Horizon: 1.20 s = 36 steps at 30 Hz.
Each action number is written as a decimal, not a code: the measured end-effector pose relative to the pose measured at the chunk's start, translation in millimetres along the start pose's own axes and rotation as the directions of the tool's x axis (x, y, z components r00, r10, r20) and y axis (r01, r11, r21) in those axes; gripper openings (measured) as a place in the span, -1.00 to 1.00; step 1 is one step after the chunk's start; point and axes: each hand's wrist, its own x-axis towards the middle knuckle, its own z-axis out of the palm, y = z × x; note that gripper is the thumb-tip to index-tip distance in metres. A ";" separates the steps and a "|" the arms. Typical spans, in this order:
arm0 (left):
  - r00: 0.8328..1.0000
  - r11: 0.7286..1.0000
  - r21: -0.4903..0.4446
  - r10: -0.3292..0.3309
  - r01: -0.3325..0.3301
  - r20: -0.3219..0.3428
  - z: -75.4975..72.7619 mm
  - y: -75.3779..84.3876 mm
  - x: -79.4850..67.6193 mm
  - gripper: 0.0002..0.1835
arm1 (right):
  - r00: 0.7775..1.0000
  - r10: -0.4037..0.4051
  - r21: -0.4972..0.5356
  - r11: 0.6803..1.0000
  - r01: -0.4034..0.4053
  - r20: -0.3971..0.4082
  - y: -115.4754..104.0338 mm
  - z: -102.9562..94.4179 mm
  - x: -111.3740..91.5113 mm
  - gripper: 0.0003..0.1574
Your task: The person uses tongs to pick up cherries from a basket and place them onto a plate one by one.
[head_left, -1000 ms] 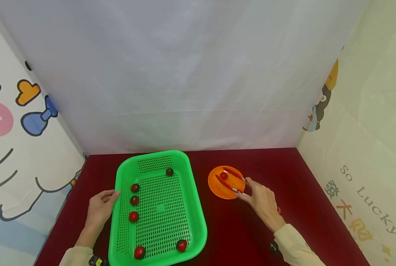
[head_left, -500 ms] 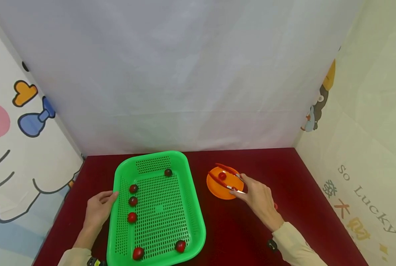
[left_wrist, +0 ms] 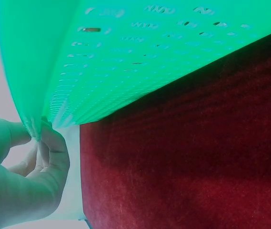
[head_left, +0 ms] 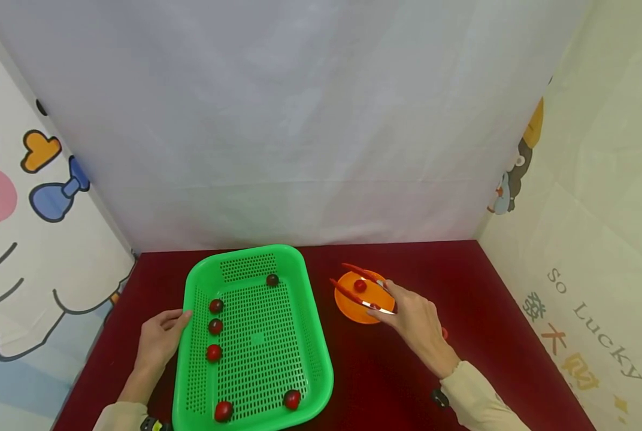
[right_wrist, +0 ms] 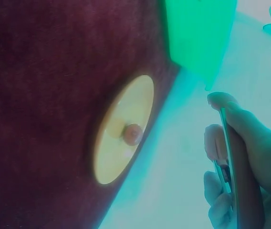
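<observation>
Left hand: your left hand (head_left: 161, 335) pinches the basket rim at about 9:30, thumb and curled fingers with only the thin edge between them.
Right hand: your right hand (head_left: 418, 323) sits at 4 o'clock of the plate, fingers and thumb curled on the tongs, a gap left between them.
Tongs: the tongs (head_left: 348, 292) have smooth red ends and shiny metal shanks; arms spread in a V, tips toward 10 o'clock, nothing gripped between them.
Plate: the orange plate (head_left: 353, 311), round, shallow and smooth, lies between 2 and 3 o'clock of your basket.
Plate fruit: one small glossy red fruit (head_left: 360, 285), ball-shaped, rests just toward 11 o'clock of the plate's middle; from your head it shows between the tong arms, while the right wrist view shows the arms clear of it.
Basket: the green basket (head_left: 312, 323) is a rounded rectangle, glossy, plastic-looking, floor and walls pierced with slots.
Basket fruit: six round fruits (head_left: 214, 353), red to near-black, lie at about 12:30, 10, 9:30, 8:30, 7 and 5.
Sleeves: your cream sleeves (head_left: 477, 395) come in from 5 and 7 o'clock of the view.
Tabletop: dark red cloth (head_left: 385, 371), velvety nap in the wrist views.
Backdrop: pale, lightly creased sheet (head_left: 310, 131) at 12; printed cartoon panel (head_left: 8, 263) at 9, lettered panel (head_left: 596, 209) at 3.
</observation>
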 end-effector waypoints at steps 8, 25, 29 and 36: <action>1.000 1.000 0.000 0.004 -0.004 0.002 -0.1 0.5 0.2 -0.36 | 1.000 -0.018 0.010 1.000 0.018 0.008 -10.9 -4.9 4.6 -0.22; 1.000 1.000 0.011 -0.001 0.001 -0.002 0.2 0.4 0.7 -0.36 | 0.992 -0.121 -0.008 0.993 0.122 0.019 -35.1 -11.9 8.8 -0.13; 1.000 1.000 0.005 0.001 -0.001 -0.002 0.8 0.2 1.7 -0.36 | 0.986 -0.167 0.014 0.986 0.167 0.007 -38.0 -12.3 9.3 -0.13; 1.000 1.000 0.000 0.004 -0.004 -0.004 0.0 -1.4 1.9 -0.37 | 0.975 -0.217 0.019 0.976 0.217 0.038 -47.5 -16.2 9.8 -0.13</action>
